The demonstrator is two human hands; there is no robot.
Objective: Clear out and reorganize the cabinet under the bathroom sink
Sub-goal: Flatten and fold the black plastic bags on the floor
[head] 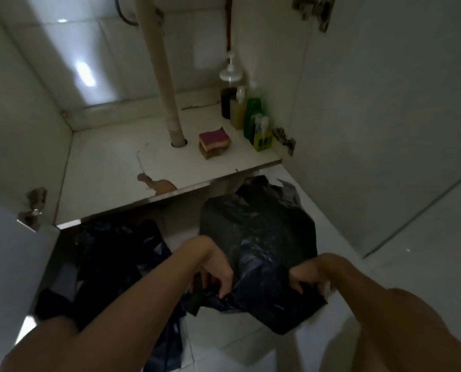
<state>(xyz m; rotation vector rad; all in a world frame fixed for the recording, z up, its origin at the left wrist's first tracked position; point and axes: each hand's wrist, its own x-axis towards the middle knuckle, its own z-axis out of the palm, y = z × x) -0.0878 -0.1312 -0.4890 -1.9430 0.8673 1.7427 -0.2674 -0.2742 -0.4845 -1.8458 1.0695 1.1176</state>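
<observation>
1. L hand (215,273) & R hand (309,275) both gripping near edge of black bag (261,237), fingers curling into plastic.
2. Bag lying on floor (345,237), just in front of cabinet shelf (111,167).
3. Sponge (214,142) & bottles (251,111) sitting on shelf, R side.

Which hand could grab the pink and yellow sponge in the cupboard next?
Probably the left hand: the pink-topped rectangular sponge sits straight ahead of it, while the right hand is farther right. Both grip the crumpled black plastic bag now.
</observation>
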